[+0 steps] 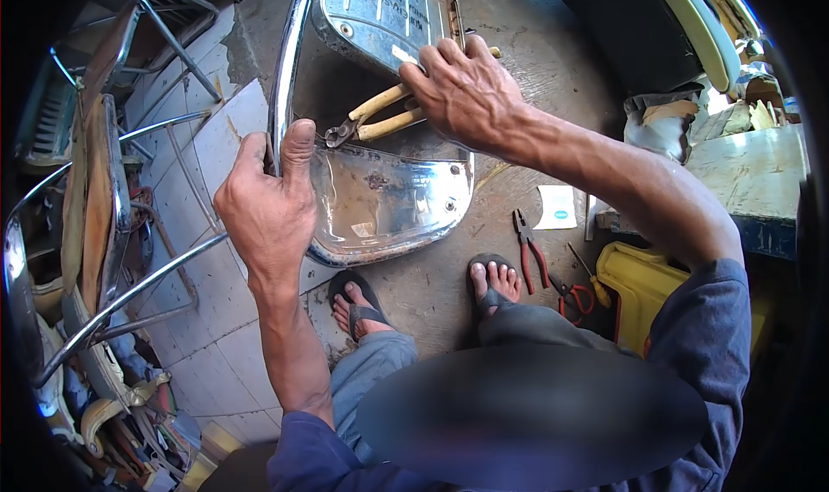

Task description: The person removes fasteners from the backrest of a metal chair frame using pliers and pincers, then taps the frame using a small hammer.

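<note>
A chrome tube frame with metal panels, which looks like a chair frame (286, 60), stands in front of me. My left hand (269, 203) is closed around its left tube, thumb up. My right hand (472, 97) is closed on yellow-handled pincers (389, 129). Their jaws point left, close to the left tube and the upper edge of the shiny lower panel (389, 200). Whether the jaws grip anything I cannot tell. Beyond the pincers is the upper panel (380, 12), with dark lettering on it.
Pliers (533, 252) with red handles, red-handled scissors (577, 302) and a screwdriver (590, 267) lie right of my feet. Nearby are a white packet (557, 207) and a yellow crate (635, 289). More metal frames (142, 323) crowd the left; a worn bench (747, 177) stands right.
</note>
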Demonstrator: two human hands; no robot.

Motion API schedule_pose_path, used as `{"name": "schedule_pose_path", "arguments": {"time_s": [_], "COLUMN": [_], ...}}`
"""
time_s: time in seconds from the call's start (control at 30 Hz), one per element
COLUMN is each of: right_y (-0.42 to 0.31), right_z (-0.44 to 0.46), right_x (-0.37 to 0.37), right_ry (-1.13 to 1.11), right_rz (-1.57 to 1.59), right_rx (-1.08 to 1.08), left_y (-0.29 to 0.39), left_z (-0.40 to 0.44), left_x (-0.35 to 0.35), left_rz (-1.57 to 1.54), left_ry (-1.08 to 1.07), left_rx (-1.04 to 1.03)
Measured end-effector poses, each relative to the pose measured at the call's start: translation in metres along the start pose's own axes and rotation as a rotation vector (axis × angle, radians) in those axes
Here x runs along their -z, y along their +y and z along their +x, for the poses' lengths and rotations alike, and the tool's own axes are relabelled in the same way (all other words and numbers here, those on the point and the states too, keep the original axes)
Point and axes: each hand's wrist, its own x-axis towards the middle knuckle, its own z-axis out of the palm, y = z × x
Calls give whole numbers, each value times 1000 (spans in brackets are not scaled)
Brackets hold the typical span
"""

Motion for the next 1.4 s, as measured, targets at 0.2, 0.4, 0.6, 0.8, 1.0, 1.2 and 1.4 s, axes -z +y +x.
{"name": "schedule_pose_path", "arguments": {"time_s": [0.2,0.4,0.6,0.8,1.0,1.2,1.4], "right_y": [-7,-5,-4,-2,4,-12,-15], "right_z": [-5,-3,-3,5,16,1,5], "right_x": [1,5,3,10,23,7,9], "right_ry": [15,11,37,-157,-368,21,-1], "right_rz": [53,64,52,85,227,28,80], "right_rx": [-35,-47,-27,-48,-72,-32,-66], "left_y": [3,2,2,1,1,-6,-10], "left_z": [0,0,-1,0,2,0,0], "left_x": [0,0,2,1,0,0,-1], "left_rz": [3,2,29,41,28,23,15], "left_ry": [5,7,-10,3,1,17,19], "left_rx": [-9,-23,-4,-33,-9,12,11]}}
